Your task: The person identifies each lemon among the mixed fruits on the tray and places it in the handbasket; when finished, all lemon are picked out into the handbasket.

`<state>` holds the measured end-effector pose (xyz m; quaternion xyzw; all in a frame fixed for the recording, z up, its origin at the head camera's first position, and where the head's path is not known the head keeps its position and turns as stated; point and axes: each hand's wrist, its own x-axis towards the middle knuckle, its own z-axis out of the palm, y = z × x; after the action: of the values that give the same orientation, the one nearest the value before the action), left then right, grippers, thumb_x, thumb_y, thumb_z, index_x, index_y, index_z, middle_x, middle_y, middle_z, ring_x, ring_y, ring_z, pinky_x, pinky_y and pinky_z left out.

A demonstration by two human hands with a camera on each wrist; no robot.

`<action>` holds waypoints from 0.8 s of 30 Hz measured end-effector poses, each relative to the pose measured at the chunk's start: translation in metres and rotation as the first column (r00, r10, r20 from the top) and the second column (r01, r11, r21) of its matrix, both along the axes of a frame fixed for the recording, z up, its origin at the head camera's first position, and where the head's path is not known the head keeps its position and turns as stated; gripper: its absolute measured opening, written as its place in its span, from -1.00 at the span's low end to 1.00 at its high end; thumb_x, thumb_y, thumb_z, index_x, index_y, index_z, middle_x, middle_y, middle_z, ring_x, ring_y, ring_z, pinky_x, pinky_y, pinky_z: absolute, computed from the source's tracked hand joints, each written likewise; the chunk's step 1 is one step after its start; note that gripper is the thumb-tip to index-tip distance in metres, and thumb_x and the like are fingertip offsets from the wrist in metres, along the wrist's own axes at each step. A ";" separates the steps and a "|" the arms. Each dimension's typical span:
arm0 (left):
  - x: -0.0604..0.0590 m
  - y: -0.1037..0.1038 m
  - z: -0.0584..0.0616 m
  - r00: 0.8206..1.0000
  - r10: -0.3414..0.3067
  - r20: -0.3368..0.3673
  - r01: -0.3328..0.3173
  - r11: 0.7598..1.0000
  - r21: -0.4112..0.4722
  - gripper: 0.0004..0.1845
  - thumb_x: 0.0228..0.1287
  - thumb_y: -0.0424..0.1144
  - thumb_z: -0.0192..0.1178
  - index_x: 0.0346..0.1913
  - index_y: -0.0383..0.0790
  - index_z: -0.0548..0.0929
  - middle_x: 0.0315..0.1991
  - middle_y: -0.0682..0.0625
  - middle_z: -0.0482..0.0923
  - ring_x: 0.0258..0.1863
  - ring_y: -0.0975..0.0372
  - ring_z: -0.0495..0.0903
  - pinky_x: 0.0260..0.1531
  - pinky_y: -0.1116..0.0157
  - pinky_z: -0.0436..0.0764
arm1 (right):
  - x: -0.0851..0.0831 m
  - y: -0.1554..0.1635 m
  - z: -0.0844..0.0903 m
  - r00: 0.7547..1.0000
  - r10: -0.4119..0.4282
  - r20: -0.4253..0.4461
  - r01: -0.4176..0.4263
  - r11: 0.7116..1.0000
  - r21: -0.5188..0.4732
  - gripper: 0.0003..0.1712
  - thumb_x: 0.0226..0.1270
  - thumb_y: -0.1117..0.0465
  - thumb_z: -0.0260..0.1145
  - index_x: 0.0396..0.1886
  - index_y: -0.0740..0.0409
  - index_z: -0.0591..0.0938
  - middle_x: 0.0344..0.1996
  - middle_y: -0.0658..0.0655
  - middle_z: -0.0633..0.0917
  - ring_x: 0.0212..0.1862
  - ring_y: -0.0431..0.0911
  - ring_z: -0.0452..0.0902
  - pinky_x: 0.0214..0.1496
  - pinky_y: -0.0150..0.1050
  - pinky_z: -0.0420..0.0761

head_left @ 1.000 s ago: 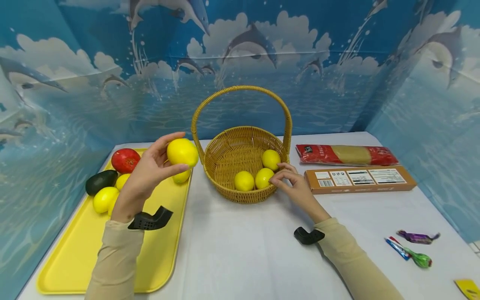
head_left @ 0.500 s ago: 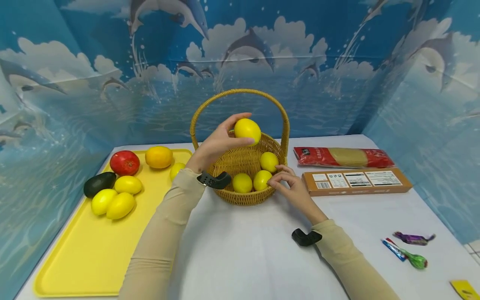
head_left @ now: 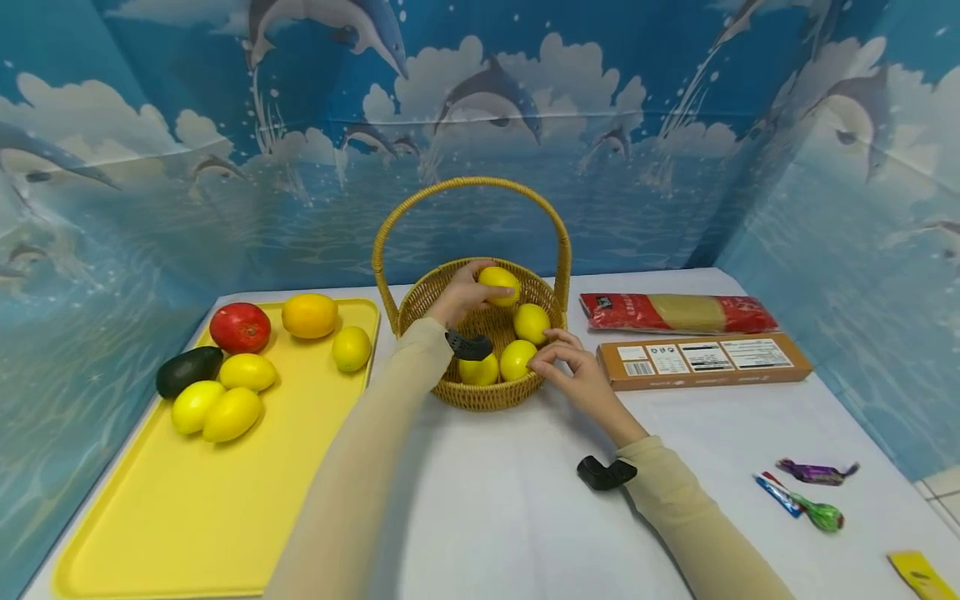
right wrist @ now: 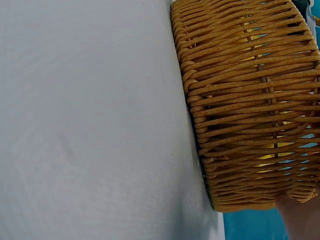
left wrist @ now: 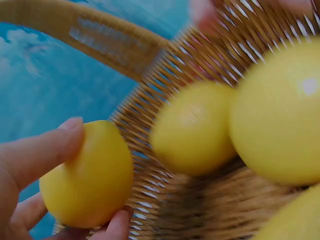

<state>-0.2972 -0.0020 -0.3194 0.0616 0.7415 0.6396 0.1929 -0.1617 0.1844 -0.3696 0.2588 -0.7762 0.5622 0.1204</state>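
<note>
My left hand [head_left: 463, 297] grips a lemon [head_left: 498, 286] inside the rim of a wicker basket [head_left: 487, 407] with a tall arched handle. In the left wrist view the thumb lies on one side of this lemon [left wrist: 90, 175] and fingertips on the other. Below and to its right, several lemons lie in the basket, among them one near the right wall [head_left: 531, 323] and one at the front [head_left: 517, 360]. My right hand [head_left: 579, 379] pinches the basket's front right rim, and in the right wrist view a finger [right wrist: 300, 212] meets the weave [right wrist: 250, 110].
A yellow tray [head_left: 195, 517] on the left bears several lemons [head_left: 247, 372], a dark green avocado [head_left: 189, 372], a red fruit [head_left: 240, 327] and an orange-yellow fruit [head_left: 310, 316]. Right of the basket lie a red packet [head_left: 678, 313], a brown box [head_left: 705, 362] and wrapped candies [head_left: 817, 472].
My left hand has carried the lemon rightward from over the tray to the basket, then lowered it inside the rim. My right hand has stayed at the rim.
</note>
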 end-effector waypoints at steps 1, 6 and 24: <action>-0.001 0.001 -0.004 0.999 0.028 0.019 -0.028 1.000 -0.001 -0.30 0.17 -0.33 0.31 0.36 -0.12 0.27 0.17 -0.12 0.33 0.07 0.06 0.42 0.08 0.08 0.41 | 0.000 -0.001 0.000 1.000 0.001 0.002 -0.001 1.000 0.000 -0.92 0.21 0.55 0.23 -0.40 0.42 0.64 -0.34 0.33 0.64 0.23 0.25 0.17 0.28 0.10 0.06; -0.006 -0.001 -0.021 0.991 0.106 0.081 -0.107 0.994 0.008 -0.34 0.22 -0.36 0.26 0.36 -0.20 0.25 0.22 -0.17 0.29 0.12 0.03 0.41 0.08 0.13 0.43 | 0.001 -0.004 0.000 1.000 0.000 0.020 0.000 1.000 -0.008 -0.93 0.21 0.54 0.23 -0.41 0.43 0.64 -0.34 0.33 0.63 0.24 0.25 0.16 0.28 0.11 0.05; 0.019 -0.014 0.015 0.980 -0.025 -0.195 -0.009 0.985 -0.172 -0.42 0.31 -0.33 0.16 0.38 -0.14 0.29 0.38 -0.04 0.13 0.28 0.04 0.22 0.11 0.12 0.38 | -0.003 -0.001 0.001 0.998 -0.014 0.055 0.014 1.000 0.001 -0.92 0.25 0.49 0.22 -0.40 0.41 0.64 -0.31 0.30 0.63 0.26 0.18 0.16 0.29 0.09 0.04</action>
<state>-0.2783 -0.0159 -0.3045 0.1106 0.8091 0.5633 0.1260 -0.1644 0.1835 -0.3687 0.2378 -0.7812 0.5680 0.1029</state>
